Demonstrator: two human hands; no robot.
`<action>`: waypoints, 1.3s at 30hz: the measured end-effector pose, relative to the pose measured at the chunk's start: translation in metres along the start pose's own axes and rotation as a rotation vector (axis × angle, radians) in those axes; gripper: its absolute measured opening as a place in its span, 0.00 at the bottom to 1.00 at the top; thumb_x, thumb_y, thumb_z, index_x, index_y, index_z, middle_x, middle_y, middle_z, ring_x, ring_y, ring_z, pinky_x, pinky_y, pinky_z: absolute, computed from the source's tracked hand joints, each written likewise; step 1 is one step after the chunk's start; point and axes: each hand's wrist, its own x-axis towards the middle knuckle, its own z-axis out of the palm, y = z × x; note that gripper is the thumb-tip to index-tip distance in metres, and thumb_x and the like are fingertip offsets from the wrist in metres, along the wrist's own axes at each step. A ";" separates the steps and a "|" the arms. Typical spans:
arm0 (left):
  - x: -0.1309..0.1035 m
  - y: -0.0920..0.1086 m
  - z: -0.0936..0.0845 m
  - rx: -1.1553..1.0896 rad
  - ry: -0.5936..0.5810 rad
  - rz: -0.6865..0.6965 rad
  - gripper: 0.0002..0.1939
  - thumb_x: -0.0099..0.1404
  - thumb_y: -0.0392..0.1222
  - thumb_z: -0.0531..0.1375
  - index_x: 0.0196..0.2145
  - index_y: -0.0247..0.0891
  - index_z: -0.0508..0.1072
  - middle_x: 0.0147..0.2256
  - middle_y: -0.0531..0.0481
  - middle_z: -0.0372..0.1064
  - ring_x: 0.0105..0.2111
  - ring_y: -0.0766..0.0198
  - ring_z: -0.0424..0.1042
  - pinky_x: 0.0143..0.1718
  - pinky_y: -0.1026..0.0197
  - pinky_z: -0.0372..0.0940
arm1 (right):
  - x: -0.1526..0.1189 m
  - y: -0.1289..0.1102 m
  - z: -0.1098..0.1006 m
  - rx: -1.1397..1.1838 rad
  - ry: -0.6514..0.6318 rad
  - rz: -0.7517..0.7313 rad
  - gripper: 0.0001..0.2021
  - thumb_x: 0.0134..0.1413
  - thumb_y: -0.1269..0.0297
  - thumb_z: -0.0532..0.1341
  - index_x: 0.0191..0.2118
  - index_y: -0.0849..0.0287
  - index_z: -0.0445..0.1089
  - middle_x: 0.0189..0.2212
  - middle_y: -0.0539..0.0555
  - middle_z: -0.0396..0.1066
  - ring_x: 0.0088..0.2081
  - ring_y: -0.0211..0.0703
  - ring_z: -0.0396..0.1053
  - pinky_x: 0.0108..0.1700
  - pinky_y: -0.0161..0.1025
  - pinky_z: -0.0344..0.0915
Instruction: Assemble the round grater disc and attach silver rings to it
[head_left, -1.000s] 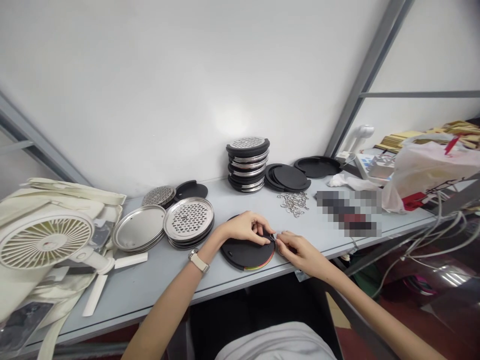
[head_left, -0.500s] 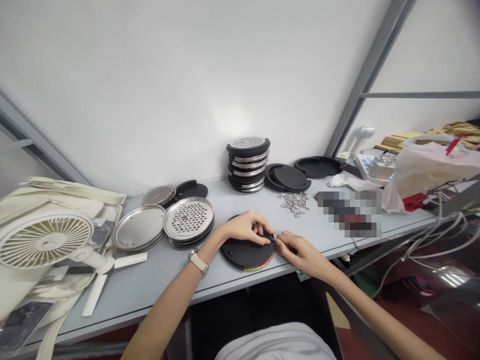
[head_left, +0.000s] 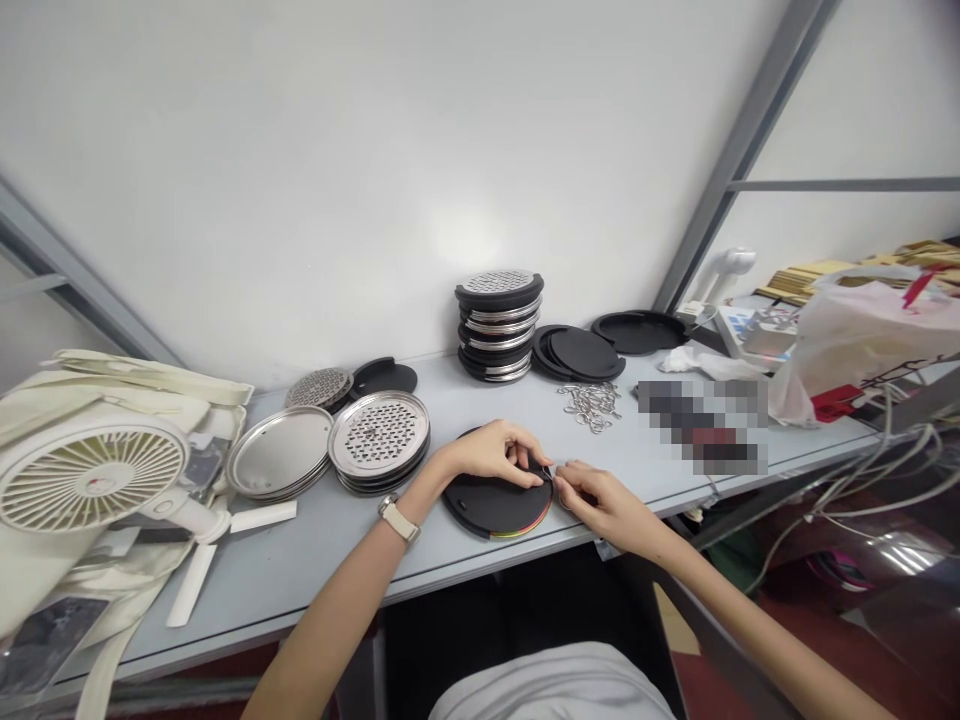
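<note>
A black round disc [head_left: 487, 505] lies flat near the table's front edge, with a red and yellow band showing along its near rim. My left hand [head_left: 496, 455] reaches over it, thumb and forefinger closed at the disc's right rim. From the right, the fingertips of my right hand [head_left: 600, 505] pinch a thin metal wire clip at the same spot; most of the clip is hidden by the fingers. Behind my right hand lies a loose pile of bent wire clips [head_left: 592, 406].
A stack of black and silver discs [head_left: 499, 325] stands by the wall, with black lids [head_left: 585, 353] beside it. Perforated metal discs [head_left: 379, 435] and plain metal discs [head_left: 279, 455] sit left. A white fan [head_left: 97, 480] stands far left; a plastic bag [head_left: 862, 340] is right.
Both hands stay at the disc's right rim, their fingertips shifting only slightly. The whole view has moved a little; nothing else visibly differs.
</note>
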 end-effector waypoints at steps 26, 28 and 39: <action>0.000 0.000 0.003 -0.006 0.025 -0.020 0.19 0.49 0.42 0.66 0.39 0.31 0.76 0.23 0.52 0.66 0.24 0.72 0.64 0.26 0.70 0.59 | 0.001 -0.001 -0.002 0.049 -0.017 0.008 0.17 0.65 0.61 0.45 0.23 0.57 0.54 0.22 0.48 0.56 0.26 0.38 0.56 0.31 0.36 0.56; 0.001 0.000 0.003 -0.005 0.027 -0.021 0.19 0.49 0.42 0.66 0.39 0.31 0.76 0.23 0.52 0.67 0.23 0.72 0.64 0.26 0.70 0.59 | 0.000 -0.001 -0.002 0.050 -0.013 0.015 0.17 0.64 0.62 0.45 0.23 0.57 0.54 0.22 0.48 0.56 0.26 0.38 0.56 0.31 0.36 0.56; 0.000 0.001 0.004 0.022 0.046 -0.024 0.19 0.48 0.40 0.66 0.39 0.32 0.76 0.22 0.54 0.65 0.22 0.74 0.63 0.24 0.71 0.58 | 0.000 0.000 0.000 0.041 0.008 0.024 0.17 0.64 0.62 0.46 0.23 0.57 0.54 0.22 0.47 0.55 0.26 0.38 0.56 0.31 0.36 0.55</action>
